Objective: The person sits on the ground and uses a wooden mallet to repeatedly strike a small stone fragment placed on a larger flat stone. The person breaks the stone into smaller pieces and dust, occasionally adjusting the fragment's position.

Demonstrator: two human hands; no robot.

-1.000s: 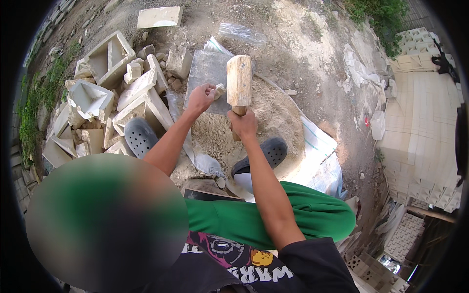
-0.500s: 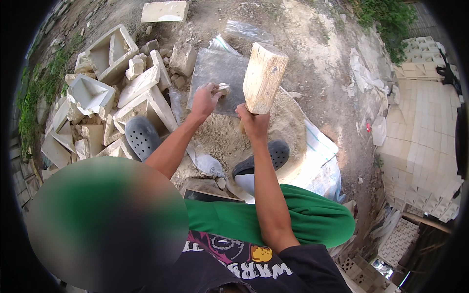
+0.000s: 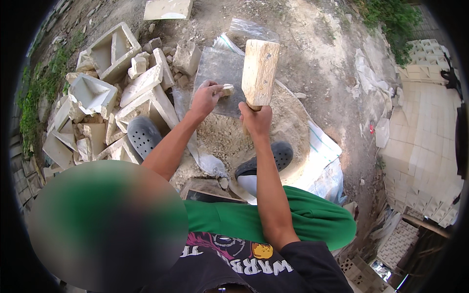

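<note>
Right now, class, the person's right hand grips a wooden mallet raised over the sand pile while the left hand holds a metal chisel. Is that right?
One slip: the left hand holds a small stone chunk, not a metal chisel. The right hand does grip the mallet over the sand pile, as the head view shows.

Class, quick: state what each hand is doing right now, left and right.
Left hand: closed on a small stone chunk, held over the grey slab.
Right hand: closed on the handle of the wooden mallet, raised.

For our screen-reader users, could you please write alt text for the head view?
Right hand grips a raised wooden mallet; left hand holds a small stone over a rubble heap, broken blocks at left.
</note>
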